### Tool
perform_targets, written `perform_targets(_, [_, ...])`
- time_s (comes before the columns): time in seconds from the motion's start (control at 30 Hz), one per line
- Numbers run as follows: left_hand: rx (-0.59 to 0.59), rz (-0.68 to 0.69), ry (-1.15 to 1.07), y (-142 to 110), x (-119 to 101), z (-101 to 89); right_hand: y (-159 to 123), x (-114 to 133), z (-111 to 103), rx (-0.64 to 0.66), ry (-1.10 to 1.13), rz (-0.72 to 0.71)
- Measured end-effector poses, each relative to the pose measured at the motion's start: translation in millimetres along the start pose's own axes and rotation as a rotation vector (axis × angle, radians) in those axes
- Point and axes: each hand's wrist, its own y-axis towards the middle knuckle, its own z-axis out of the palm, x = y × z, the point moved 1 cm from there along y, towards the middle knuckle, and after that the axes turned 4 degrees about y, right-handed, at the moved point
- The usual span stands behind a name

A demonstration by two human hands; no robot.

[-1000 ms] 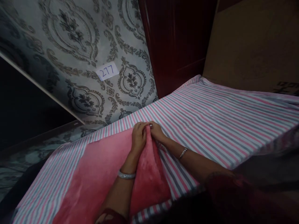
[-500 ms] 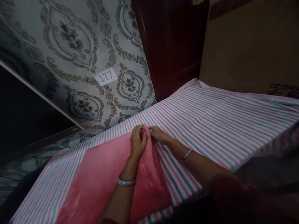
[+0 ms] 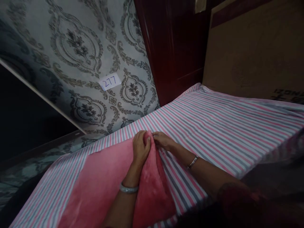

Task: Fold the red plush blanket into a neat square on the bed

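Note:
A pink plush cloth [image 3: 104,177] lies on a bed with a pink, grey and white striped sheet [image 3: 213,120]. My left hand [image 3: 140,148] is closed on the cloth's far corner, its fingers curled over the raised fold. My right hand [image 3: 162,141] pinches the same corner from the right side, fingertips meeting the left hand. Each wrist wears a bangle. The fold of cloth rises between my forearms and runs back toward me.
A patterned grey wall [image 3: 78,57] with a white tag reading 277 [image 3: 110,81] stands behind the bed. A dark red wooden door [image 3: 175,47] and a brown cardboard sheet [image 3: 256,47] stand at the bed's far side. A dark gap lies on the left.
Both hands stay on the cloth corner. The right hand's fingers have shifted slightly along the edge, and the view has drifted a little.

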Motion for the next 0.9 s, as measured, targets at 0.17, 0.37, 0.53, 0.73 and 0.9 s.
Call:
perform_targets(0.17, [-0.023, 0.008, -0.001, 0, 1, 0.9, -5, 4, -5, 0.147, -0.114, 0.09])
perform_targets(0.37, [-0.024, 0.016, 0.003, 1, -1, -1.9, -6, -2, 12, 0.102, 0.066, -0.029])
perform_targets(0.53, [0.029, 0.035, 0.066, 0, -5, -1.0, -3, -9, 20, 0.108, 0.109, -0.119])
perform_targets(0.73, [0.214, 0.059, 0.143, -2, -6, 9.3, 2, -10, 5, -0.01, -0.177, -0.14])
perform_targets(0.9, [0.217, 0.047, 0.13, -2, -5, 8.2, 1, -9, 3, 0.0, -0.204, -0.117])
